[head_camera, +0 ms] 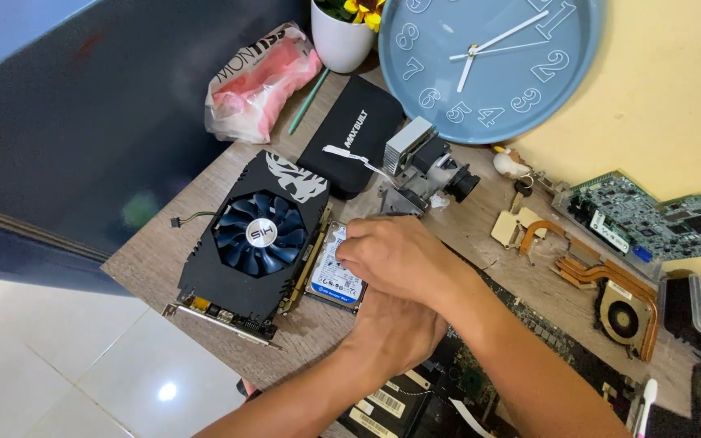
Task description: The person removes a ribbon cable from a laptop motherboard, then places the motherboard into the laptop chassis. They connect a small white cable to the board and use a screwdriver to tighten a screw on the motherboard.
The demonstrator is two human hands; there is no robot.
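Under the hands [395, 280], labelled hard drive [330, 272]

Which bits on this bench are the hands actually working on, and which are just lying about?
In hand:
right hand and left hand, stacked one over the other
hard drive, touched at its edge
laptop board beneath the forearms

Lying about:
graphics card
black pouch
wall clock
copper heatsink with fan
green circuit board
flower pot

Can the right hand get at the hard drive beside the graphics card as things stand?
Probably yes. The right hand already lies over the hard drive, fingertips at its top edge, with nothing between them. The graphics card crowds one side, and the left hand sits just beneath the right one.
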